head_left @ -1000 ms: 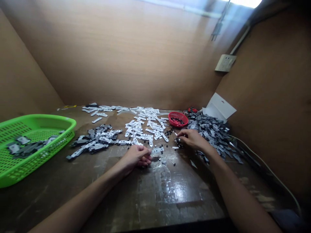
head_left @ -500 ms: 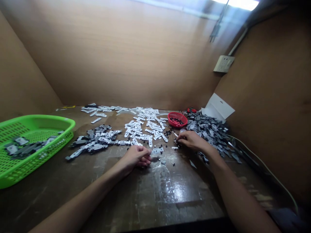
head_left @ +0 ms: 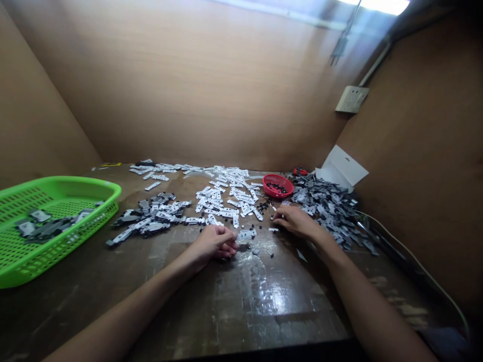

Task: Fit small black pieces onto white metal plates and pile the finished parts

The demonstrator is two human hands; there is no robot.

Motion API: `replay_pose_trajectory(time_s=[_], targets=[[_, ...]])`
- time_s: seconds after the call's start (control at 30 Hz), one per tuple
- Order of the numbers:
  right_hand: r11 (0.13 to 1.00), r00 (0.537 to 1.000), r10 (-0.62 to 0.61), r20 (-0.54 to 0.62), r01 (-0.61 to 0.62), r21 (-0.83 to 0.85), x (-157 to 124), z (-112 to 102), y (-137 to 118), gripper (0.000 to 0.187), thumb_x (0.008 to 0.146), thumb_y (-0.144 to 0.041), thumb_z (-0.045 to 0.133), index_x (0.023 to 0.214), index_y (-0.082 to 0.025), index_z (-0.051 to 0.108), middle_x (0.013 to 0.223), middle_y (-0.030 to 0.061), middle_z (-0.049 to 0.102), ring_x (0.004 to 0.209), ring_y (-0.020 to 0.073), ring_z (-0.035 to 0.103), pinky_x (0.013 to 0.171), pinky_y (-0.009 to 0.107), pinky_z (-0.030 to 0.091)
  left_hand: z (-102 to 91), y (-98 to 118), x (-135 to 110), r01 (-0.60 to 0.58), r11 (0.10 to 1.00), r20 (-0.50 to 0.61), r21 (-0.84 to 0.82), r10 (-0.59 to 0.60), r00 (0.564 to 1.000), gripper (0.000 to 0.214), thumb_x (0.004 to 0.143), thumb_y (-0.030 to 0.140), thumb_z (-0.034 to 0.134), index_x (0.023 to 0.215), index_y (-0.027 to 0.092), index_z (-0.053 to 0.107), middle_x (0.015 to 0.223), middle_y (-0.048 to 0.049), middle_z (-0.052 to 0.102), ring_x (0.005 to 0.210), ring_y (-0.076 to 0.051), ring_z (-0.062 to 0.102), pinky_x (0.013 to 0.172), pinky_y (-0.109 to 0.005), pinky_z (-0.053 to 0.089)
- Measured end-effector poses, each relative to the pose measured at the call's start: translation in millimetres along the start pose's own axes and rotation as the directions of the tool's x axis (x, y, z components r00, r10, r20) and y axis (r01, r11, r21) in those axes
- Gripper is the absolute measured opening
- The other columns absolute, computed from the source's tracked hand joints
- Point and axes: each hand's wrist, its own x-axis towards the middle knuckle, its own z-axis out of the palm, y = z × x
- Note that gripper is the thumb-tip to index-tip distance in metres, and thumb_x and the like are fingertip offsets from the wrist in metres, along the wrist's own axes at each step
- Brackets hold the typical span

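My left hand (head_left: 221, 242) rests low over the table, its fingers pinched together; whatever is between them is too small to make out. Just beyond its fingertips lies a pale flat car-shaped piece (head_left: 247, 234) with dark bits around it. My right hand (head_left: 293, 220) reaches down to the table, fingers curled and fingertips together, beside scattered small black wheel-like parts (head_left: 263, 206). What those fingertips hold, if anything, is hidden. A red basket (head_left: 278, 195) with small black parts stands behind this hand. Many white car-shaped plates (head_left: 241, 196) are spread beyond both hands.
A green basket (head_left: 113, 198) holding grey and white pieces stands at the left. Grey and white assembled pieces (head_left: 151, 216) lie beside it. A large heap of grey parts (head_left: 332, 206) fills the right, before a white card (head_left: 345, 168). A cable (head_left: 407, 256) runs along the right wall.
My right hand's fingers have dipped slightly and closed in at the small dark parts. My left hand stays almost in place. The whole view has shifted slightly.
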Motion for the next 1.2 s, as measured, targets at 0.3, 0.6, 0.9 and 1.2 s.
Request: replay_pose_trajectory(time_s=[0.3,0.6,0.9,1.2], targets=[[0.998,0.999,-0.034,0.005,0.034,0.056,0,2,3,0.013,0.077,-0.025,0.056,0.083,-0.022,0.067,0.081,0.0028,0.064,0.075,0.0162,0.057,0.067,0.025,0.040,0.4,-1,0,0.006,1.000,0.006,-0.005,-0.006,1.000,0.034,0.067,0.043,0.064,0.077,0.011,0.056,0.072,-0.0073,0.066,0.056,-0.010,0.061,0.049,-0.018,0.044],[0.999,1.000,-0.013,-0.014,0.013,0.046,1,2,4,0.014,0.074,-0.025,0.058,0.083,-0.022,0.068,0.078,0.0032,0.064,0.072,0.0162,0.057,0.066,0.025,0.041,-0.7,-4,1,-0.001,1.000,0.021,-0.008,0.002,1.000,0.035,0.067,0.043,0.064,0.077,0.011,0.055,0.073,-0.0093,0.066,0.057,-0.012,0.062,0.050,-0.020,0.045],[0.911,0.983,0.120,-0.142,-0.052,0.409,2,-8,-23,0.017,0.075,-0.028,0.052,0.083,-0.018,0.063,0.081,0.0013,0.063,0.068,0.0136,0.054,0.063,0.025,0.041,-0.1,-4,0,0.005,1.000,0.034,-0.006,-0.005,0.999,0.035,0.064,0.044,0.065,0.075,0.012,0.055,0.072,-0.0083,0.066,0.056,-0.012,0.061,0.049,-0.020,0.045],[0.316,0.946,0.323,-0.003,-0.105,0.943,5,16,-41,0.022,0.069,-0.034,0.060,0.083,-0.018,0.056,0.068,-0.0013,0.049,0.055,0.0093,0.045,0.054,0.023,0.041,0.2,-6,0,-0.008,1.000,0.045,-0.018,0.009,0.999,0.034,0.064,0.043,0.065,0.073,0.012,0.055,0.071,-0.0090,0.066,0.055,-0.012,0.062,0.047,-0.020,0.044]])
